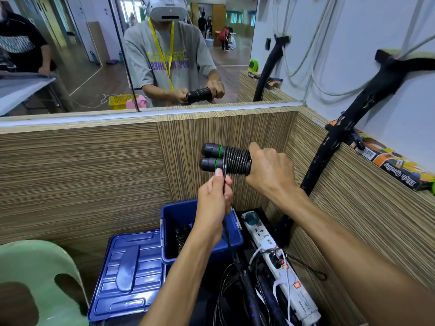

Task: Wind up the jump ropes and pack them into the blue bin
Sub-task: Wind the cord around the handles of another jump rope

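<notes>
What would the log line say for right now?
step: winding | right hand: gripping paired jump rope handles | left hand: feeding cord | blue bin: open, lid beside

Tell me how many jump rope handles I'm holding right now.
2. Both handles are stacked side by side, one above the other, gripped in the right hand, with the rope coiled around them. The left hand pinches the loose rope below.
</notes>
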Tool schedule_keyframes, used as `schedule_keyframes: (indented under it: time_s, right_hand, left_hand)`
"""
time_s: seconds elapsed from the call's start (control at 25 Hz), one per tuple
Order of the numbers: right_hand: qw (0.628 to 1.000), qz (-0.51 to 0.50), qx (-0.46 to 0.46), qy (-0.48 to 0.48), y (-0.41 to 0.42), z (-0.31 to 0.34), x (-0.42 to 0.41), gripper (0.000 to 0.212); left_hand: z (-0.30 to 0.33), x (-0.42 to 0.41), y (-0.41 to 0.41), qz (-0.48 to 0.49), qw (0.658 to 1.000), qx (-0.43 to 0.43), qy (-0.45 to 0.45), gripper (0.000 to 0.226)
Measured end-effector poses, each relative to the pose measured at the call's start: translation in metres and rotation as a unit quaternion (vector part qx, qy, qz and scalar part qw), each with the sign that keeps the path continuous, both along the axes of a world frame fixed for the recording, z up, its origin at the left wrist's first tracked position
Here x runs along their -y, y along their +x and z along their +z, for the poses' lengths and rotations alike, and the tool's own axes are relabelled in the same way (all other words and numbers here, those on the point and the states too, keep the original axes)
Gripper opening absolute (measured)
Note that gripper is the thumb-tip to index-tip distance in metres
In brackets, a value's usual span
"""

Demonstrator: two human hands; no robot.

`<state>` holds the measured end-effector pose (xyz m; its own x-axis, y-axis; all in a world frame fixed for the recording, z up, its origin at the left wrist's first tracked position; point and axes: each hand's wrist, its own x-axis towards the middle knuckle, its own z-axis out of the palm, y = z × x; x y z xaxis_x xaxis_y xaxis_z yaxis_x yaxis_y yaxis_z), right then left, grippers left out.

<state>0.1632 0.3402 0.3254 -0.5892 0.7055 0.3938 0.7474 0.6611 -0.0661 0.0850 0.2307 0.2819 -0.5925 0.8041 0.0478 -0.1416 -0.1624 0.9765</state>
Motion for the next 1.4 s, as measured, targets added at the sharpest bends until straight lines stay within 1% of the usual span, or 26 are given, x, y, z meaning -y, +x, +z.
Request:
schedule_keyframes:
  time_s: [0.12,0.24,0.32,0.48,0.52,0.64,0.72,0.8,0.88,0.92,1.0,1.04,1.12,1.2,1.24,1.28,1.32,1.4]
  right_hand:
    - [1.0,0.021,-0.015,-0.017,0.002,-0.004,0.005,0.029]
    - [0.998,0.054,-0.025,-0.021,0.005,-0.004,0.009,0.026]
    - [0.997,0.07,-0.015,-0.019,0.01,-0.005,0.012,0.022]
    - [0.995,0.089,-0.024,-0.037,0.014,-0.002,0.017,0.02]
    - [0.994,0.096,-0.028,-0.049,0.015,0.0,0.018,0.02]
    - [0.989,0.103,-0.058,-0.087,0.023,0.007,0.019,0.024]
    - [0.987,0.099,-0.084,-0.097,0.03,0.011,0.017,0.023]
    - [0.985,0.091,-0.105,-0.104,0.034,0.015,0.016,0.022]
    - [0.985,0.1,-0.107,-0.097,0.037,0.018,0.016,0.023]
    - [0.985,0.113,-0.101,-0.088,0.041,0.018,0.016,0.024]
    - [0.981,0.156,-0.088,-0.077,0.048,0.019,0.014,0.024]
    - [0.978,0.18,-0.081,-0.075,0.052,0.019,0.013,0.025]
    - [0.971,0.219,-0.065,-0.068,0.059,0.019,0.012,0.028]
    - [0.966,0.244,-0.054,-0.068,0.064,0.021,0.01,0.032]
    - [0.963,0.25,-0.061,-0.081,0.066,0.023,0.007,0.033]
    - [0.96,0.245,-0.086,-0.102,0.069,0.025,0.004,0.034]
    - [0.957,0.23,-0.129,-0.125,0.071,0.027,0.001,0.033]
    - [0.945,0.192,-0.218,-0.148,0.075,0.031,-0.007,0.03]
  left_hand:
    - [-0.026,-0.003,-0.005,0.048,0.998,-0.037,-0.002,0.041]
    - [-0.05,-0.004,-0.013,0.099,0.994,-0.021,-0.038,0.041]
    - [-0.059,-0.007,-0.024,0.108,0.991,-0.037,-0.063,0.041]
    - [-0.054,-0.017,-0.043,0.11,0.989,-0.072,-0.075,0.041]
    - [-0.05,-0.019,-0.045,0.109,0.988,-0.082,-0.068,0.042]
    - [-0.037,-0.024,-0.046,0.115,0.988,-0.106,-0.007,0.048]
    - [-0.03,-0.027,-0.043,0.133,0.986,-0.094,0.024,0.048]
    - [-0.028,-0.029,-0.038,0.134,0.988,-0.065,0.042,0.046]
    - [-0.028,-0.032,-0.036,0.103,0.992,-0.062,0.031,0.046]
    - [-0.027,-0.033,-0.036,0.064,0.996,-0.066,0.015,0.044]
    - [-0.022,-0.031,-0.039,-0.049,0.994,-0.089,-0.038,0.039]
    - [-0.02,-0.028,-0.045,-0.103,0.986,-0.115,-0.063,0.04]
    - [-0.012,-0.02,-0.057,-0.2,0.959,-0.184,-0.083,0.04]
    - [0.005,-0.012,-0.065,-0.325,0.911,-0.244,-0.067,0.021]
    - [0.014,-0.011,-0.066,-0.371,0.897,-0.232,-0.053,0.015]
    - [0.022,-0.011,-0.064,-0.385,0.9,-0.202,-0.046,0.02]
    - [0.029,-0.012,-0.06,-0.369,0.914,-0.165,-0.042,0.03]
    - [0.034,-0.012,-0.051,-0.307,0.943,-0.127,0.002,0.043]
